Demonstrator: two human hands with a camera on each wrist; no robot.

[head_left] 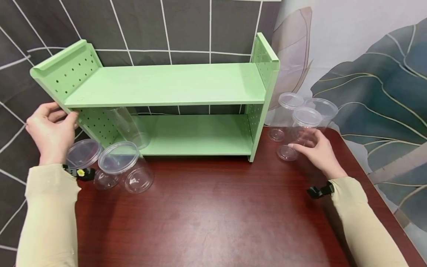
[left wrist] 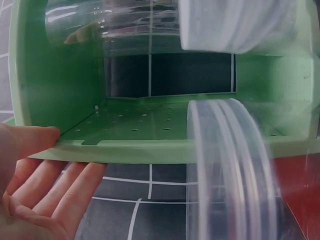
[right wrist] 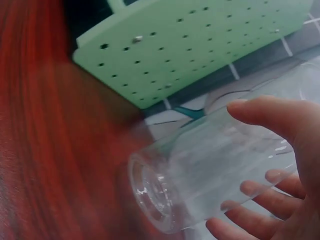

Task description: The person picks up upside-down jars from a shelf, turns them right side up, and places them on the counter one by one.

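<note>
A two-tier light green shelf (head_left: 166,83) stands on the table, its side panels dotted with holes. My left hand (head_left: 53,128) holds the front edge of its left panel, thumb inside and fingers outside in the left wrist view. On the right, my right hand (head_left: 317,150) curls round a clear lidded plastic jar (right wrist: 215,165), the front one of three. Thumb and fingers lie on opposite sides of that jar. Two more clear jars stand behind it, a left one (head_left: 291,101) and a right one (head_left: 323,107).
Two wide clear jars, one (head_left: 119,157) in front of the shelf and one (head_left: 83,152) by the left wrist, stand at left. Another clear container (head_left: 128,128) is on the lower tier. The dark red table (head_left: 207,207) meets a grey tiled wall (head_left: 186,26) behind.
</note>
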